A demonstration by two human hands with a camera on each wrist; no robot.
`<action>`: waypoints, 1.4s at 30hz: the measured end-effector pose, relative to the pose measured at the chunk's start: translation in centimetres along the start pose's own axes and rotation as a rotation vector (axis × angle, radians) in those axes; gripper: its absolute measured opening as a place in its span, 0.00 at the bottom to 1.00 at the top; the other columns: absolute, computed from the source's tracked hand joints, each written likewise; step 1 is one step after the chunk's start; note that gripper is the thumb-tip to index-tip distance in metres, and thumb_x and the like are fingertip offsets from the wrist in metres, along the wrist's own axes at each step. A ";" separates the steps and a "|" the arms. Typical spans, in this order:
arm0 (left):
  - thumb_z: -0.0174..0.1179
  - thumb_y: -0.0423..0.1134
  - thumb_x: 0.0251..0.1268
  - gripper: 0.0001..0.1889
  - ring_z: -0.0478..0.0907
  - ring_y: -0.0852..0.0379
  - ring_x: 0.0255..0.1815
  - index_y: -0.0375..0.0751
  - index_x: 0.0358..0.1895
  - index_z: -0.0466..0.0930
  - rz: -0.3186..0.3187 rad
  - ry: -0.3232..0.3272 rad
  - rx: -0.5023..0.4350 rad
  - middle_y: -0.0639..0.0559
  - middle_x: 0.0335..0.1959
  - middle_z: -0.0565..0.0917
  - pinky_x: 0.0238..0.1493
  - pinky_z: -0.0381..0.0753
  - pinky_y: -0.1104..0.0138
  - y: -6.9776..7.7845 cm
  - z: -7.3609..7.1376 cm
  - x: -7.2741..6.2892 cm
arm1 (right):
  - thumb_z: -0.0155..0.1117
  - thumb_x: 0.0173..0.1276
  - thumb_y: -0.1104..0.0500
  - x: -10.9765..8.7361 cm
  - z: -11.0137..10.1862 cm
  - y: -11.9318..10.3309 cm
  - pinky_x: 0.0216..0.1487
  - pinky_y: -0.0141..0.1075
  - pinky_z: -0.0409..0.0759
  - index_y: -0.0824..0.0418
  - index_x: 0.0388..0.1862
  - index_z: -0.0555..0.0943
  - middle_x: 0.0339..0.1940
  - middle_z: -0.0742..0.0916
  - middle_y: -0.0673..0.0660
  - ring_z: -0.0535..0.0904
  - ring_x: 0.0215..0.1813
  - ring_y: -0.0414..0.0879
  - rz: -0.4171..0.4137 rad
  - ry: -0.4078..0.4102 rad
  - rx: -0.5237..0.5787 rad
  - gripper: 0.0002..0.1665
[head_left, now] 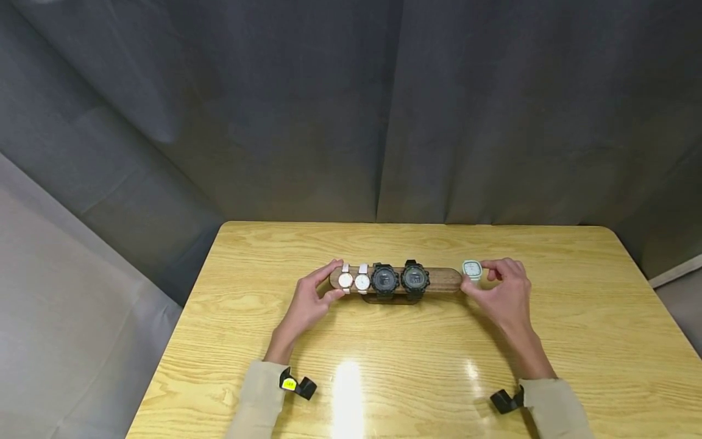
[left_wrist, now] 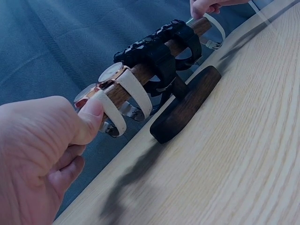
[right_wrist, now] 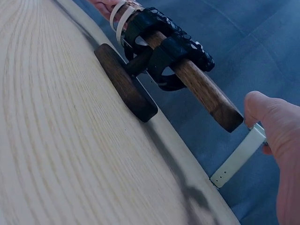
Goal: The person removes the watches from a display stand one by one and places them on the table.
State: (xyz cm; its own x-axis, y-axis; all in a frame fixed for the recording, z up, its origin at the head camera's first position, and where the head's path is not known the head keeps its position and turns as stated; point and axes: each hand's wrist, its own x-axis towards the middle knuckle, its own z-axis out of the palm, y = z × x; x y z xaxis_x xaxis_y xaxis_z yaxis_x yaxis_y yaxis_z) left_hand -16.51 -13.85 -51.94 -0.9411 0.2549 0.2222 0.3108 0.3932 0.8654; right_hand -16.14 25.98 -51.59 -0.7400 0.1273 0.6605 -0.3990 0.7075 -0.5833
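A wooden watch stand (head_left: 445, 280) with a bar on a low base (right_wrist: 126, 86) stands on the table. Two white-strapped watches (head_left: 362, 281) with rose-gold rims sit toward its left end, then two bulky black watches (head_left: 415, 278). My left hand (head_left: 307, 305) grips the bar's left end, its thumb (left_wrist: 93, 108) against the outermost white strap. At the other end, my right hand (head_left: 506, 291) pinches a pale green square-faced watch (head_left: 471, 269) by its case. That watch is just beyond the bar's tip, its strap (right_wrist: 239, 157) hanging down in the right wrist view.
The light wood table (head_left: 247, 256) spreads around the stand. Dark grey curtains (head_left: 307, 122) hang behind its far edge and at the sides. Black devices (head_left: 507, 401) are strapped to both sleeves.
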 end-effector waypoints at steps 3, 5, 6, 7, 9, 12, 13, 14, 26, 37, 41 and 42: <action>0.72 0.30 0.63 0.33 0.69 0.49 0.77 0.41 0.73 0.76 -0.002 0.000 -0.008 0.50 0.73 0.77 0.79 0.65 0.59 0.0 0.0 0.0 | 0.75 0.47 0.60 0.0 -0.1 0.2 0.38 0.35 0.62 0.72 0.32 0.84 0.22 0.76 0.60 0.66 0.34 0.49 0.012 -0.008 -0.011 0.18; 0.72 0.30 0.63 0.33 0.69 0.48 0.77 0.42 0.73 0.76 -0.005 -0.001 -0.010 0.50 0.73 0.77 0.79 0.65 0.59 0.0 0.0 0.0 | 0.75 0.46 0.60 0.0 -0.2 0.3 0.38 0.34 0.61 0.72 0.32 0.84 0.22 0.76 0.61 0.66 0.34 0.49 0.021 -0.011 -0.013 0.18; 0.72 0.30 0.63 0.33 0.69 0.49 0.77 0.42 0.73 0.76 -0.006 -0.001 -0.011 0.50 0.73 0.77 0.79 0.65 0.60 0.0 0.0 0.0 | 0.76 0.46 0.60 0.0 -0.2 0.3 0.38 0.34 0.61 0.72 0.32 0.84 0.22 0.76 0.61 0.66 0.34 0.49 0.023 -0.011 -0.013 0.18; 0.72 0.30 0.63 0.33 0.69 0.49 0.77 0.43 0.73 0.76 -0.009 -0.002 -0.012 0.50 0.73 0.77 0.79 0.65 0.60 0.0 0.0 0.0 | 0.76 0.46 0.60 -0.1 -0.2 0.4 0.39 0.34 0.61 0.72 0.32 0.84 0.22 0.76 0.61 0.67 0.34 0.50 0.026 -0.011 -0.015 0.18; 0.72 0.30 0.62 0.34 0.69 0.49 0.77 0.43 0.73 0.76 -0.011 -0.003 -0.010 0.50 0.73 0.76 0.78 0.65 0.60 0.0 0.0 0.0 | 0.76 0.45 0.60 -0.1 -0.2 0.5 0.39 0.34 0.61 0.71 0.32 0.84 0.22 0.76 0.61 0.67 0.35 0.50 0.029 -0.011 -0.020 0.17; 0.72 0.31 0.62 0.34 0.69 0.49 0.77 0.44 0.73 0.76 -0.012 -0.004 -0.007 0.50 0.73 0.76 0.78 0.65 0.61 0.1 0.0 0.0 | 0.76 0.45 0.59 -0.2 -0.3 0.6 0.40 0.36 0.60 0.71 0.31 0.84 0.22 0.76 0.61 0.67 0.35 0.52 0.032 -0.008 -0.048 0.17; 0.72 0.31 0.62 0.34 0.69 0.49 0.77 0.43 0.73 0.76 -0.010 -0.003 -0.007 0.50 0.73 0.76 0.78 0.65 0.62 0.1 0.0 0.0 | 0.76 0.45 0.59 -0.2 -0.3 0.7 0.40 0.37 0.60 0.71 0.31 0.83 0.22 0.76 0.61 0.67 0.36 0.53 0.035 -0.008 -0.062 0.18; 0.72 0.31 0.62 0.34 0.69 0.49 0.77 0.43 0.73 0.76 -0.008 -0.004 -0.007 0.50 0.73 0.76 0.78 0.65 0.61 0.0 0.0 0.0 | 0.76 0.46 0.58 -0.2 -0.3 0.8 0.40 0.37 0.60 0.71 0.31 0.83 0.22 0.76 0.61 0.67 0.36 0.53 0.040 -0.010 -0.074 0.18; 0.72 0.30 0.63 0.34 0.69 0.48 0.77 0.43 0.73 0.76 -0.001 -0.004 -0.021 0.50 0.73 0.76 0.78 0.65 0.58 0.0 0.0 0.0 | 0.76 0.46 0.55 -0.4 -0.3 1.4 0.40 0.46 0.62 0.71 0.33 0.84 0.24 0.78 0.62 0.67 0.36 0.58 0.070 -0.040 -0.211 0.22; 0.71 0.31 0.64 0.34 0.67 0.50 0.78 0.47 0.75 0.74 -0.012 -0.011 -0.030 0.53 0.74 0.75 0.79 0.65 0.57 0.0 0.1 -0.1 | 0.76 0.46 0.56 -0.8 0.0 1.9 0.41 0.50 0.60 0.71 0.34 0.83 0.24 0.76 0.60 0.67 0.37 0.61 0.040 -0.056 -0.271 0.21; 0.71 0.30 0.63 0.34 0.67 0.50 0.78 0.45 0.74 0.75 -0.012 -0.004 -0.041 0.53 0.74 0.76 0.79 0.66 0.56 -0.1 0.1 -0.1 | 0.76 0.46 0.55 -1.0 0.1 2.5 0.40 0.51 0.61 0.71 0.34 0.83 0.25 0.78 0.62 0.67 0.37 0.63 -0.005 -0.047 -0.277 0.22; 0.71 0.29 0.63 0.34 0.67 0.50 0.78 0.44 0.73 0.75 -0.012 -0.001 -0.042 0.53 0.73 0.76 0.79 0.66 0.56 -0.1 0.1 -0.1 | 0.75 0.47 0.55 -1.0 0.1 2.6 0.40 0.52 0.61 0.72 0.35 0.83 0.25 0.78 0.63 0.67 0.37 0.64 -0.019 -0.045 -0.280 0.23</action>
State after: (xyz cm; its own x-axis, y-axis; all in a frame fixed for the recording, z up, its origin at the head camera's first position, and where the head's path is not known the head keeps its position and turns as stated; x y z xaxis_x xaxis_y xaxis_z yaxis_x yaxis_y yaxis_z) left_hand -16.42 -13.85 -52.10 -0.9447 0.2510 0.2113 0.2934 0.3586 0.8862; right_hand -16.47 27.62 -53.81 -0.7597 0.0850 0.6447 -0.2530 0.8747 -0.4134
